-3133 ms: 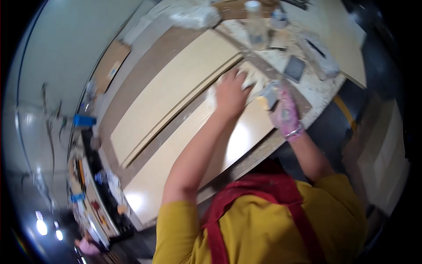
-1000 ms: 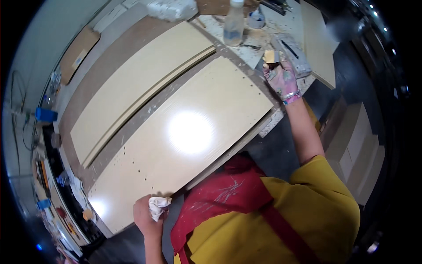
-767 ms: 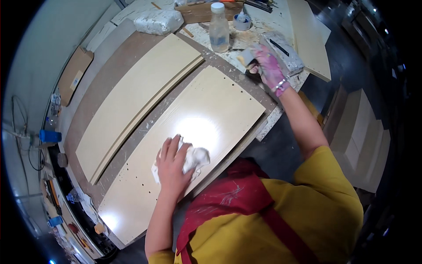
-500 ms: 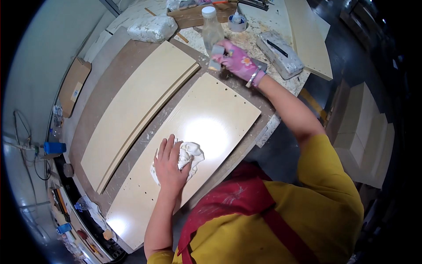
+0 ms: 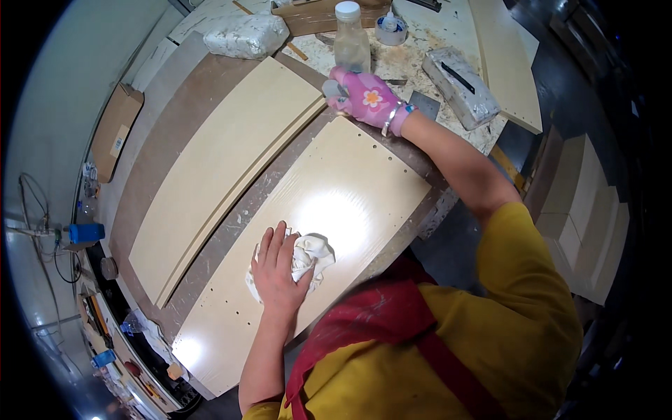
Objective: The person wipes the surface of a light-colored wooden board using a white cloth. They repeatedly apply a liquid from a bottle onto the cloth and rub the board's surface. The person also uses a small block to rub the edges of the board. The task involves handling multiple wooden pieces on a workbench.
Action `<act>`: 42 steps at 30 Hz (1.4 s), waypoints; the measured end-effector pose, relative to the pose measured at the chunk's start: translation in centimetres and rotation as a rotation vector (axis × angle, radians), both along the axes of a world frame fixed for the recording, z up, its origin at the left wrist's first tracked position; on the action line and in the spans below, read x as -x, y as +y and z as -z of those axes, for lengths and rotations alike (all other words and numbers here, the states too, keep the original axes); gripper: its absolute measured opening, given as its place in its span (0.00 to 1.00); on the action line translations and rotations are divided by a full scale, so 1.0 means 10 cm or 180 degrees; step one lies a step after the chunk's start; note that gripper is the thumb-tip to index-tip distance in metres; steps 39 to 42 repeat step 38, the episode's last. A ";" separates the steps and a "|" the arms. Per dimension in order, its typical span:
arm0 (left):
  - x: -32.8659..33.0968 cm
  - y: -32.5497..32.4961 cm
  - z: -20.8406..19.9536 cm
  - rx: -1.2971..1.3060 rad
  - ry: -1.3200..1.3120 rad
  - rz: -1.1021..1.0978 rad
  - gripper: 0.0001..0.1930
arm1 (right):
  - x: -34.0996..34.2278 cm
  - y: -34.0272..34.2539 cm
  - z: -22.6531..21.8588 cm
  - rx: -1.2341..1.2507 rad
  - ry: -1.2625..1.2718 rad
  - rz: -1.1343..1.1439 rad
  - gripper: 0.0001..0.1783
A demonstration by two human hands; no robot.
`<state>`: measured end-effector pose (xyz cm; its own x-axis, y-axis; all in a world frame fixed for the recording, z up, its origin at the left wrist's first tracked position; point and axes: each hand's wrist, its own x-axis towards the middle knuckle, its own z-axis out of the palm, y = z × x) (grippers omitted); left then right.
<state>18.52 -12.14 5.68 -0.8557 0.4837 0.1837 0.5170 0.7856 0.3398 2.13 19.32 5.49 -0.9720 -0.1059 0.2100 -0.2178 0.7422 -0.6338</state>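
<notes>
My bare left hand (image 5: 278, 271) lies on a crumpled white cloth (image 5: 312, 257), fingers bent over it, pressing it on a pale, glossy wooden panel (image 5: 280, 210). Small dark holes run along both ends of that panel. At its far end my right hand (image 5: 365, 96), in a pink flowered glove, curls round a small grey block (image 5: 334, 89); most of the block is hidden by the fingers. Left of the panel lies a second pale board (image 5: 217, 168) with a curved outer edge and a ledge along its inner side.
Beyond my right hand stand a white-capped clear bottle (image 5: 351, 42) and a tape roll (image 5: 390, 33) with a small nozzle bottle in it. A wrapped block (image 5: 462, 87) carries a black strip. A white wrapped bundle (image 5: 246, 36) sits at the back left. Stacked pale panels (image 5: 581, 217) stand at right.
My right hand has come slightly nearer and left, with the grey block now less exposed. My left hand and the cloth have shifted slightly right in the picture.
</notes>
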 end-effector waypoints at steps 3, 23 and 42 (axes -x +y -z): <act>-0.02 -0.05 0.05 0.0040 -0.0050 -0.0071 0.29 | 0.02 0.03 -0.05 -0.0030 0.0022 0.0217 0.14; -0.02 0.01 -0.02 -0.0067 -0.0020 -0.0135 0.27 | 0.06 -0.05 -0.06 -0.0111 -0.0081 0.0371 0.18; -0.02 -0.02 0.08 -0.0121 0.0050 -0.0101 0.28 | -0.02 -0.04 0.03 0.0395 -0.0092 0.0198 0.23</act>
